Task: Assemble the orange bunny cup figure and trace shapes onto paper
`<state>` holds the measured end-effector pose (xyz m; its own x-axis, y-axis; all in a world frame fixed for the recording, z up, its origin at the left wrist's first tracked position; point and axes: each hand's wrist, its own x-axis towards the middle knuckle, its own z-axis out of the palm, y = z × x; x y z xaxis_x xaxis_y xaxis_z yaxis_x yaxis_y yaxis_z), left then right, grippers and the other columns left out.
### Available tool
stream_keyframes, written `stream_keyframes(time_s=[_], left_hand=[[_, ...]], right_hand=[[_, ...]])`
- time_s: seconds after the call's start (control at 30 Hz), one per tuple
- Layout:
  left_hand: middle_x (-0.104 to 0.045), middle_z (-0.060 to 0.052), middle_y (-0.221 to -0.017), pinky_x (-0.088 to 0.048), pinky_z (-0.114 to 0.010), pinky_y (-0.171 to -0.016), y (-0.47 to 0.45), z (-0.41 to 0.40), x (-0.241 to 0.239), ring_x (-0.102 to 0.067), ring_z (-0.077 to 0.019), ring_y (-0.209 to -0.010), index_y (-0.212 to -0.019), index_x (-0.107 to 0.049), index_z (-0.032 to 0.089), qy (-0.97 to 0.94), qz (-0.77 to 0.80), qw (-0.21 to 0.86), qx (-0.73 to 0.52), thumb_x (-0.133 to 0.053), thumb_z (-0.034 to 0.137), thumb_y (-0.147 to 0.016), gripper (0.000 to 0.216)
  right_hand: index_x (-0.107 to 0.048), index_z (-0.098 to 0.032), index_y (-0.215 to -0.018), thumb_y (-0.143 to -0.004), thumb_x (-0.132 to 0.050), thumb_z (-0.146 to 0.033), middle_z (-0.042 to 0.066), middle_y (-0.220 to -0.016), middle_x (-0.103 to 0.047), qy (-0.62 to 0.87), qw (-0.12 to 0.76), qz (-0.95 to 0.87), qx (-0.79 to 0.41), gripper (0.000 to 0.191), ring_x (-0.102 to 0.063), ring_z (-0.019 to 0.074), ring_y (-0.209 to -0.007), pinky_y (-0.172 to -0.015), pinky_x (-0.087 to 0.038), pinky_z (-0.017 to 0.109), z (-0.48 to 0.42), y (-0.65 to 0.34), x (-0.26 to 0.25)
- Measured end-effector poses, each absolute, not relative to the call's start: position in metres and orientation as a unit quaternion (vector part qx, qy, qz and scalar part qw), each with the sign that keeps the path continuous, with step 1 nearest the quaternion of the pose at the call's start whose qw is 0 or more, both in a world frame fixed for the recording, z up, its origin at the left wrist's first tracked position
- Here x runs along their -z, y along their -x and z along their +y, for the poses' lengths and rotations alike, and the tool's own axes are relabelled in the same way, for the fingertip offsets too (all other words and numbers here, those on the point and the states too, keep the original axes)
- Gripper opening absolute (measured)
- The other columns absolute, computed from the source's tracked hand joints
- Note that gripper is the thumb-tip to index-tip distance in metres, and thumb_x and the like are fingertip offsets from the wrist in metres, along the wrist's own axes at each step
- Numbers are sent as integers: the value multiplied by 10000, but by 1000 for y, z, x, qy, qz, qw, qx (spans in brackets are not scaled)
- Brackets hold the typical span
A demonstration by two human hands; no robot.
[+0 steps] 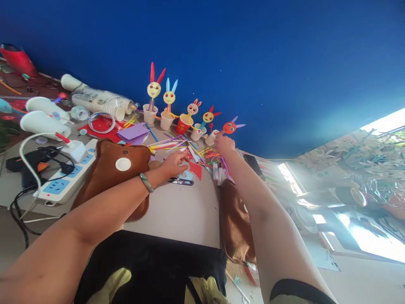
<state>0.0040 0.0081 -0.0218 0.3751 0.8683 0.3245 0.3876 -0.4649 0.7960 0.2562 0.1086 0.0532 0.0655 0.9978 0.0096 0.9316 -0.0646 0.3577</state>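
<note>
- Left hand (pixel 174 164) near red paper (pixel 195 170), fingers loosely curled, apparently empty.
- Right hand (pixel 225 145) at the row's rightmost cup (pixel 210 139), by an orange rabbit face (pixel 229 128); cannot tell its grip.
- Other cups (pixel 150 115) seemingly serve as stands, keeping rabbit faces (pixel 154 89) upright.

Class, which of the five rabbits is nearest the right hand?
The purple-eared rabbit, at the right end: the right hand is beside it; no other has purple ears.

The table (pixel 186 215) is carrying a row of cups (pixel 184 125) along its far edge. At left, a power strip (pixel 67 178) is lying beside a brown pouch (pixel 109 177).
</note>
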Motion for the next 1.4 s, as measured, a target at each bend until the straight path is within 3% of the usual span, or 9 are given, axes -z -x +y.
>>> stream_keyframes(time_s=[0.23,0.37,0.73,1.03,1.13,1.27,1.4], left_hand=[[-719,-69,-971,-525,-300,-726,-4,7,22,-651,-209,-898,-906,-716,170,-761,416,322,-380,-637,230,-722,210],[-717,-66,-975,-524,-288,-711,-5,7,22,-653,-204,-908,-903,-708,172,-759,412,329,-383,-636,224,-721,203],[-726,-85,-1004,-536,-313,-759,-4,6,18,-660,-222,-923,-910,-706,160,-765,403,333,-376,-638,252,-735,209],[-705,-96,-1029,-536,-321,-770,-2,5,18,-647,-224,-937,-931,-710,158,-759,394,350,-381,-634,274,-730,245],[-699,-98,-1009,-531,-322,-761,-3,3,15,-641,-228,-934,-925,-712,153,-752,404,351,-383,-632,259,-723,242],[-701,-87,-979,-519,-322,-759,-5,3,12,-637,-223,-917,-907,-708,154,-715,419,397,-394,-658,241,-713,218],[-697,-62,-908,-515,-306,-756,-5,2,9,-631,-176,-835,-907,-677,152,-651,369,504,-432,-695,327,-768,225]], right_hand=[[-627,-108,-1233,-923,-509,-136,228,-1143,-721,-717,147,669,-130,333,-698,323,-1100,-870,-547,370,106,-258,-60],[-597,-115,-1278,-935,-480,-105,225,-1148,-720,-711,151,674,-130,363,-702,312,-1102,-875,-541,369,104,-258,-64],[-455,-184,-1445,-1009,-399,-215,204,-1189,-712,-723,120,668,-129,441,-691,305,-1130,-872,-518,378,101,-260,-57],[-619,-124,-1236,-1010,-413,-217,231,-1132,-714,-747,77,651,-109,319,-693,321,-1101,-861,-506,380,100,-268,-57],[-636,-143,-1216,-998,-431,-226,205,-1109,-730,-757,23,645,-106,311,-701,316,-1061,-846,-511,380,94,-278,-66],[-685,-172,-999,-942,-495,-238,141,-936,-763,-761,-123,633,-73,210,-714,288,-924,-815,-518,377,79,-294,-79],[-596,-196,-812,-898,-561,-320,29,-633,-683,-695,-312,633,138,156,-619,167,-532,-604,-510,301,53,-299,-87]])
